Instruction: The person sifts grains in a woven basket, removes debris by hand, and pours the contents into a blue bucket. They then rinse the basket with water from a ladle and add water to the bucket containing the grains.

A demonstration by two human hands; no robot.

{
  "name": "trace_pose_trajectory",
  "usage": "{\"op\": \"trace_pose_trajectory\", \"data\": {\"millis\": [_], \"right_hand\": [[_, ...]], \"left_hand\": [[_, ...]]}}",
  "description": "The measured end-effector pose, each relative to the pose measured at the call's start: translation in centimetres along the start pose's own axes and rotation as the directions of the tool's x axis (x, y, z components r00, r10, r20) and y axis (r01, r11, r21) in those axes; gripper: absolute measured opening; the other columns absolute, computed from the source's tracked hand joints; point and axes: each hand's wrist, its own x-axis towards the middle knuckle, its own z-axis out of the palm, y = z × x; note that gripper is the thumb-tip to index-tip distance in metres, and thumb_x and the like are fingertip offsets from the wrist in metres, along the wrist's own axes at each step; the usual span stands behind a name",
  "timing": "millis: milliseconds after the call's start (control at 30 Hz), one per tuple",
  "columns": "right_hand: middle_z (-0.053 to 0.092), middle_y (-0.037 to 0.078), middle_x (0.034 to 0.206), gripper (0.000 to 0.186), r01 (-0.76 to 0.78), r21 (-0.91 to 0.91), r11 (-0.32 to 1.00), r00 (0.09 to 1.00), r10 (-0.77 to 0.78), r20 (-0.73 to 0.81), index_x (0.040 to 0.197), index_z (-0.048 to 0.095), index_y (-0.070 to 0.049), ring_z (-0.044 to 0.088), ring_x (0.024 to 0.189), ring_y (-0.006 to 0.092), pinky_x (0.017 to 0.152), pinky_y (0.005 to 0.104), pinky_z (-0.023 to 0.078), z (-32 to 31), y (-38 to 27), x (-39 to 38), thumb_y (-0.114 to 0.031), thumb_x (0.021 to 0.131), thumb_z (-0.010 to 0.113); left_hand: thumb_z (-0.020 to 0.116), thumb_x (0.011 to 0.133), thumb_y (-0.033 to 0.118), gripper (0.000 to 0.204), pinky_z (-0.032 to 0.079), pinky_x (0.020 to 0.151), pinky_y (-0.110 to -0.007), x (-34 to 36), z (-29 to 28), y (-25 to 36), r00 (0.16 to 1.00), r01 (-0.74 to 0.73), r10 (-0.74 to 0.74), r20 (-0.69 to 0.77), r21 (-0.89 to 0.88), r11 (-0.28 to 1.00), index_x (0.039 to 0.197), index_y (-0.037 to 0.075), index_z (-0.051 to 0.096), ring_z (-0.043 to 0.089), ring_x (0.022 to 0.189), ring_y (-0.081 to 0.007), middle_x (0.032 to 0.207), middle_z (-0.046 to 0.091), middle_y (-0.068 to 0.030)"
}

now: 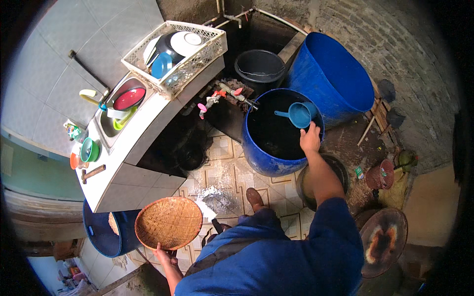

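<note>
My left hand point(162, 253) grips the near rim of a round woven bamboo tray point(169, 222), held low at my left. My right arm is stretched forward, and my right hand point(310, 135) has its fingers closed on the near side of a blue plastic dipper point(299, 115), whose handle points left. The dipper is over a large blue barrel point(259, 160) with dark contents; whether it touches them I cannot tell. Pipes with taps point(222, 96) reach over the barrel's left rim.
At left stands a tiled counter point(118, 155) with a sink of dishes point(129, 98), dish rack point(175, 54), bowls and hammer point(94, 172). A second blue barrel point(330, 74), black tub point(259, 64), pink basket point(380, 175) and rusty disc point(382, 241) surround me. Another blue container point(101, 229) is left of the tray.
</note>
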Motion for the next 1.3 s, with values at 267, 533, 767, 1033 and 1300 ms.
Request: {"op": "trace_pose_trajectory", "data": {"millis": [267,533,767,1033,1300], "right_hand": [[0.040,0.023,0.137,0.053,0.107,-0.193,0.975,0.988,-0.083,0.127,0.138,0.037,-0.019,0.059,0.107,0.0446,0.082,0.0521,0.052,4.7,1.7,12.2,-0.019,0.091,0.059],[0.040,0.029,0.136,0.025,0.193,-0.261,0.946,0.949,-0.113,0.293,0.118,0.038,-0.015,0.063,0.091,0.0485,0.077,0.0531,0.053,7.1,2.3,9.8,-0.008,0.094,0.043],[0.046,0.031,0.128,0.041,0.172,-0.143,0.975,0.953,-0.127,0.276,0.121,0.037,-0.013,0.062,0.092,0.0506,0.078,0.0514,0.055,10.2,5.3,6.0,0.001,0.085,0.051],[0.055,0.012,0.108,0.036,-0.452,0.537,0.713,0.859,0.185,0.477,0.113,0.041,-0.016,0.063,0.082,0.0260,0.047,0.0356,0.058,1.9,4.1,2.0,0.003,0.083,0.048],[0.052,0.013,0.104,0.033,-0.187,0.623,0.760,0.911,-0.104,0.400,0.108,0.036,-0.010,0.063,0.071,0.0214,0.045,0.0310,0.059,-5.0,-8.7,-6.8,0.010,0.084,0.047]], "left_hand": [[0.056,0.092,0.029,0.054,0.051,0.084,-0.061,-4.5,3.6,-0.8,0.999,-0.043,0.044,-0.023,0.035,0.998,0.140,0.027,0.032,0.044,0.125,-0.0393,0.146,0.033,-0.0124],[0.057,0.092,0.031,0.054,0.049,0.087,-0.061,-8.6,8.1,-2.3,0.993,-0.043,0.052,-0.104,0.090,0.995,0.139,0.029,0.029,0.044,0.126,-0.0382,0.145,0.035,-0.0101],[0.056,0.093,0.027,0.052,0.048,0.087,-0.059,-7.1,10.1,-3.9,0.997,-0.002,0.008,-0.074,0.085,0.996,0.136,0.031,0.029,0.048,0.122,-0.0368,0.144,0.037,-0.0091],[0.057,0.092,0.024,0.050,0.056,0.076,-0.055,-3.0,13.6,-6.3,0.994,-0.015,0.017,0.103,-0.018,1.000,0.133,0.027,0.027,0.057,0.110,-0.0383,0.134,0.046,-0.0129],[0.056,0.090,0.012,0.058,0.059,0.070,-0.049,0.1,19.2,-7.8,0.973,0.132,-0.119,0.199,-0.052,0.990,0.135,0.024,0.022,0.062,0.098,-0.0340,0.124,0.049,-0.0156]]}}
